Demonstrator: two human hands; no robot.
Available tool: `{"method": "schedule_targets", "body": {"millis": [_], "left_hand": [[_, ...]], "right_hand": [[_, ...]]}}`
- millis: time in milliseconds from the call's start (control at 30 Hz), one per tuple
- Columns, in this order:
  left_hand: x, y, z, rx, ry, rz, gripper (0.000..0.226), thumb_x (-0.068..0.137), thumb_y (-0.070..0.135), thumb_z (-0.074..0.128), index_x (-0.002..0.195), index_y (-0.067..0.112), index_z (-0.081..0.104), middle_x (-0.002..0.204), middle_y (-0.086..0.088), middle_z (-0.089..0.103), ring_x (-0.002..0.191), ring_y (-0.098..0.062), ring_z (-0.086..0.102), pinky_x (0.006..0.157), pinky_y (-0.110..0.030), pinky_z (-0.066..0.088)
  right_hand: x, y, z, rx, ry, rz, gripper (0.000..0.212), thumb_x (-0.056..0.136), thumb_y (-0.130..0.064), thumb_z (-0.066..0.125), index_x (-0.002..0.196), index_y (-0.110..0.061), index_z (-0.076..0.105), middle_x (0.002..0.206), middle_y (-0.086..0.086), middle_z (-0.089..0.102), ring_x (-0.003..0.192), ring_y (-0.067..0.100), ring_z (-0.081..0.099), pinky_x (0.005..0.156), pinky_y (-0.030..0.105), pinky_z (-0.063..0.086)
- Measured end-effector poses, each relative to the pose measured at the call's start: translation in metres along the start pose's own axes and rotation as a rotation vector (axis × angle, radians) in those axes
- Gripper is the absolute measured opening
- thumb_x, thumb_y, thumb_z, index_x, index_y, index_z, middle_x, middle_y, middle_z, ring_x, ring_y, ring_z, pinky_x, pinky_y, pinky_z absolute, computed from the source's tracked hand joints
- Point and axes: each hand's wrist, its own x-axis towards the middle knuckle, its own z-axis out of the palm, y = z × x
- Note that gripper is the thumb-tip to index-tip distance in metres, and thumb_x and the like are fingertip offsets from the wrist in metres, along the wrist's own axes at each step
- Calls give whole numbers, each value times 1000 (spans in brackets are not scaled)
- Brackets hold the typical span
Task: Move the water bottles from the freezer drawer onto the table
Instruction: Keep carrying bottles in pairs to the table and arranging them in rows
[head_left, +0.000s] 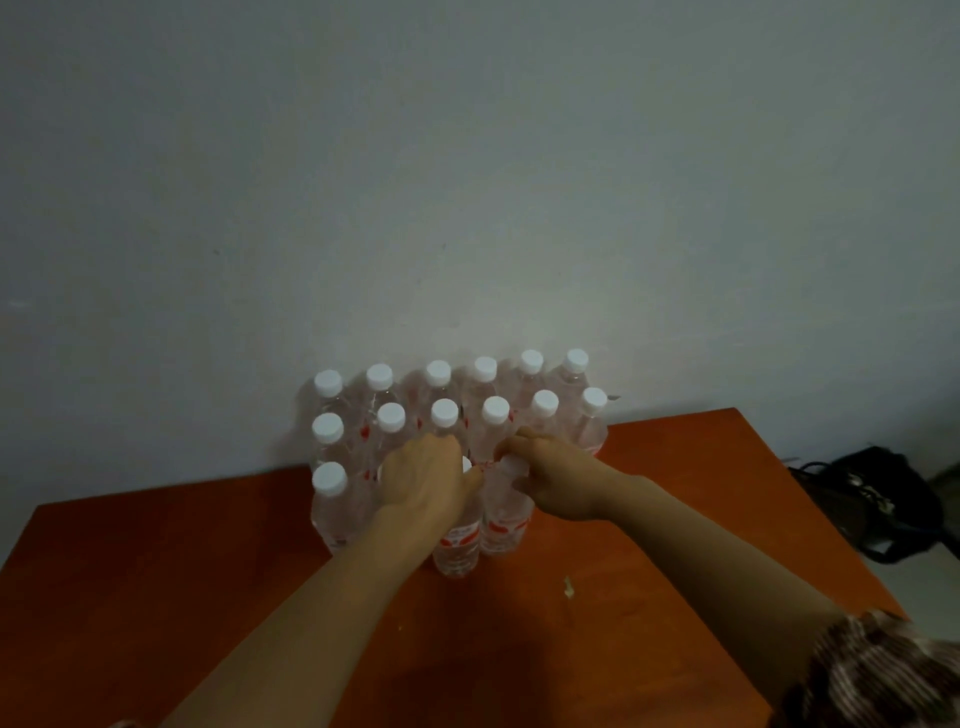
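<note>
Several clear water bottles (445, 415) with white caps and red labels stand upright in rows on the orange-brown table (156, 561), against the wall. My left hand (423, 480) grips the top of a front-row bottle (457, 545). My right hand (550, 483) grips the cap and neck of the bottle beside it (503, 525). Both held bottles stand on the table surface. The freezer drawer is out of view.
A grey wall (467, 182) rises right behind the bottles. A small pale scrap (569, 587) lies on the table in front of them. A black bag (878, 499) sits on the floor past the table's right edge.
</note>
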Motion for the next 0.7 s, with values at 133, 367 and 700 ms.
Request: {"method": "schedule_targets", "body": {"millis": [133, 367, 700], "left_hand": [[4, 1, 1, -13, 6, -7, 33, 90, 41, 53, 69, 17, 45, 62, 4, 42, 64, -17, 50, 57, -29, 38], [8, -2, 6, -44, 12, -9, 43, 88, 40, 55, 56, 19, 36, 56, 4, 39, 60, -18, 50, 54, -30, 36], [7, -2, 12, -153, 43, -54, 33, 86, 39, 60, 65, 14, 52, 57, 4, 43, 62, -19, 54, 52, -29, 39]], "right_hand": [[3, 2, 0, 15, 18, 22, 38, 90, -14, 57, 127, -16, 50, 126, 5, 49, 113, 25, 50, 93, 39, 45], [2, 1, 4, 23, 69, 43, 37, 88, -14, 59, 124, -15, 51, 125, 8, 51, 110, 24, 52, 91, 38, 47], [2, 0, 8, 113, 151, 84, 34, 85, -9, 60, 118, -14, 56, 116, 7, 59, 102, 23, 56, 83, 31, 45]]}}
